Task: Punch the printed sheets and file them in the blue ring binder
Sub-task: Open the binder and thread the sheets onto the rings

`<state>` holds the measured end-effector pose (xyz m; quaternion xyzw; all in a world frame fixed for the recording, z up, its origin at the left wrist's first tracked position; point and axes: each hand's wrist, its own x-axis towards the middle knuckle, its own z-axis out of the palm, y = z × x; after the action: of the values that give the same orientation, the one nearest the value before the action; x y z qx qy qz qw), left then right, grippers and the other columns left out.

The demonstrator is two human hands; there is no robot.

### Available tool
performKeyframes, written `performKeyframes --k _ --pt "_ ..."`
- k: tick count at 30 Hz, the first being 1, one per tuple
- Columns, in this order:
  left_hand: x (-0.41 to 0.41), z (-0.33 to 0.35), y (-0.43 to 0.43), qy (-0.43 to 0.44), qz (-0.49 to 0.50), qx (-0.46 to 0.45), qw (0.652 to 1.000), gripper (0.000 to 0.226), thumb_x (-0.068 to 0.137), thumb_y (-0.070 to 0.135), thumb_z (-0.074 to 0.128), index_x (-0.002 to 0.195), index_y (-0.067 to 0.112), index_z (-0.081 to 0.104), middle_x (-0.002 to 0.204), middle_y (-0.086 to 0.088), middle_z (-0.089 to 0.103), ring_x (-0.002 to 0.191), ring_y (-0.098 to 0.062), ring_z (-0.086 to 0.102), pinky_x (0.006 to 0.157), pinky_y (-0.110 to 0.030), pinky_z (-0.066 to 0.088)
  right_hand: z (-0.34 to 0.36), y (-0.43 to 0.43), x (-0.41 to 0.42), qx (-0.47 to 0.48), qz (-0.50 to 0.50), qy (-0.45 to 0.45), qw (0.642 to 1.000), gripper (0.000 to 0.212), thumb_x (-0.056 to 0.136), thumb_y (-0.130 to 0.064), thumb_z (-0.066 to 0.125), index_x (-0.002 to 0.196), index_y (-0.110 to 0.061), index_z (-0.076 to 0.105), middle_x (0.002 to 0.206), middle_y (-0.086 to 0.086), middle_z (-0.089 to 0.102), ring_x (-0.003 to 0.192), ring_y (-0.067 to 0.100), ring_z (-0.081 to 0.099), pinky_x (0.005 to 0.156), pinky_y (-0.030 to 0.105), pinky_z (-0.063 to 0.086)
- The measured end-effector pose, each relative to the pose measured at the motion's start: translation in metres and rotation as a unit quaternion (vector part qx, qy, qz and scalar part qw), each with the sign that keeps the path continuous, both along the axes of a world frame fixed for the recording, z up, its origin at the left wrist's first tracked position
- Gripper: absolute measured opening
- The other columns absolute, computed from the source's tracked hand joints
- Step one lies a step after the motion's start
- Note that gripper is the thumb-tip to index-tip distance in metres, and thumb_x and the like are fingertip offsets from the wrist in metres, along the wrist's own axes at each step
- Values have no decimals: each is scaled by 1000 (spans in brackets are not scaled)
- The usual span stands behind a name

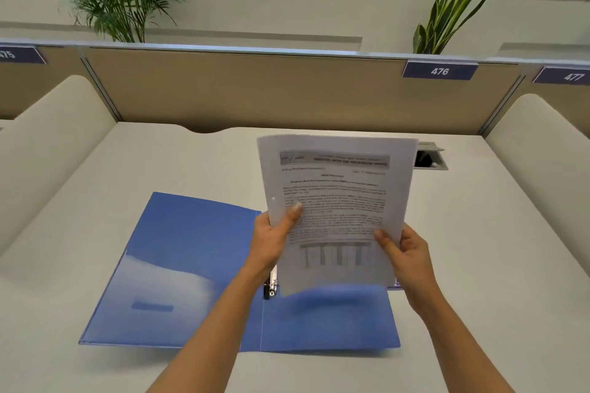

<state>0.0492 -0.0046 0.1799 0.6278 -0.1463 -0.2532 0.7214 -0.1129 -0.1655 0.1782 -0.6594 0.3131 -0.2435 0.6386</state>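
Sheets (335, 201), printed and punched, clasped by both hands' grip (271, 239) (405, 252) above open blue binder (191, 265).

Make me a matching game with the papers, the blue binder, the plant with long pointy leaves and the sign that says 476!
Things:
1. printed sheets
2. blue ring binder
3. pointy-leaved plant
4. 476 sign

Places or states:
A. lying open on the desk
B. fixed on the beige divider
C. held up by both hands
D. standing behind the divider, by the window

Pairs: 1-C, 2-A, 3-D, 4-B. The left hand and right hand grip the sheets' lower edges.
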Motion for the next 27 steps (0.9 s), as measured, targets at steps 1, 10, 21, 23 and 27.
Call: performKeyframes --k 1,10,21,23,27 --pt "0 -1 -1 -12 6 1 1000 19 90 24 61 104 15 69 101 0 74 94 -17 70 80 -28 57 3 0 1 -3 3 -3 1000 19 90 -22 59 106 -31 64 100 -10 72 85 14 69 67 27 59" --pt "-13 -25 1 -36 19 16 999 26 78 40 70 83 14 68 81 4 70 74 -17 63 65 -17 49 -9 5 -7 -11 15 27 999 9 91 -25 58 97 -29 64 89 -2 73 61 9 63 49 14 48" --pt "-17 -38 0 -17 24 26 999 18 82 17 71 100 21 71 94 8 75 88 -13 70 70 -23 56 -19 6 -7 -59 38 35 997 19 92 -23 55 103 -38 60 103 -7 69 83 15 63 73 28 56" --pt "-19 -44 2 -10 22 37 999 17 82 19 72 98 24 71 97 6 75 93 -18 69 75 -28 57 -25 7 -9 -70 50 49 995 19 93 -23 56 98 -41 62 104 0 70 93 19 64 82 36 55" --pt "-20 -45 3 -16 37 35 999 23 84 15 70 107 15 69 100 3 73 91 -14 69 71 -19 56 -29 6 -8 -87 33 51 994 17 94 -26 54 97 -41 62 105 7 68 96 22 64 85 37 53"
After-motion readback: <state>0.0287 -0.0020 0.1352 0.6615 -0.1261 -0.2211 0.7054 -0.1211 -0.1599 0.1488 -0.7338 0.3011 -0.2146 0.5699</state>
